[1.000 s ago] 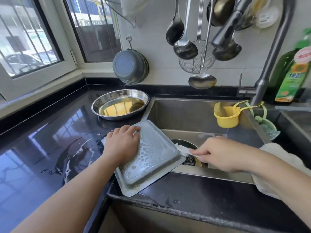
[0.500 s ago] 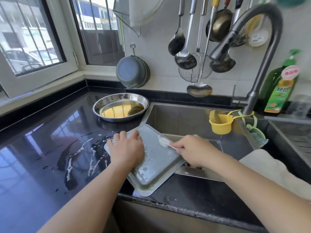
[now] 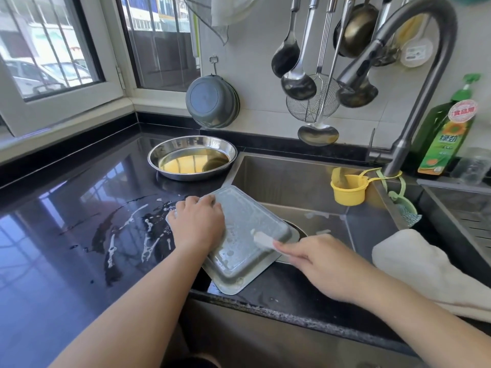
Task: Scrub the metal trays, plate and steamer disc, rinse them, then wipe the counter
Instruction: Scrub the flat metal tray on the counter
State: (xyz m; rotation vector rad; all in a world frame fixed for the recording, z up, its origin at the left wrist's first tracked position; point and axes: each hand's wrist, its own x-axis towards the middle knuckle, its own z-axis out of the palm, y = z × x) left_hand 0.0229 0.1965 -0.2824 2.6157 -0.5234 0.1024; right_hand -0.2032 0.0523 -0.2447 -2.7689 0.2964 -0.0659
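Straddling the bench's front edge at the sink's near-left corner, the rectangular metal tray (image 3: 247, 235) lay upside down and soapy, its far end jutting over the sink (image 3: 305, 181) and its near corner reaching almost to the bench's lip. Your left hand (image 3: 198, 224) lay on the tray's left end, fingers curled over its far-left edge; that hand hid the rim there, so you could not tell how much of the tray sat on the bench (image 3: 53, 248). Your right hand (image 3: 321, 258) pinched a small white scrub pad (image 3: 261, 239) in its grip and pressed it on the tray's right edge; most of the pad was tucked under your fingers. Just beyond the tray, part of a dark round thing showed at the sink's bottom, too covered to name.

Suds and water streaked the bench just left of the tray. A round metal plate (image 3: 191, 156) with yellowish liquid stood at the back, touching the sink's far-left corner, well apart from the tray. Between them the bench lay open, and wide dark surface ran left toward the window corner. A yellow cup (image 3: 349, 191) hung inside the sink's right wall near the faucet (image 3: 414, 110). A pale cloth (image 3: 425, 269) draped over the sink's right edge close to your right forearm, cut off by the frame. Ladles (image 3: 299, 81) hung above the sink's back edge.
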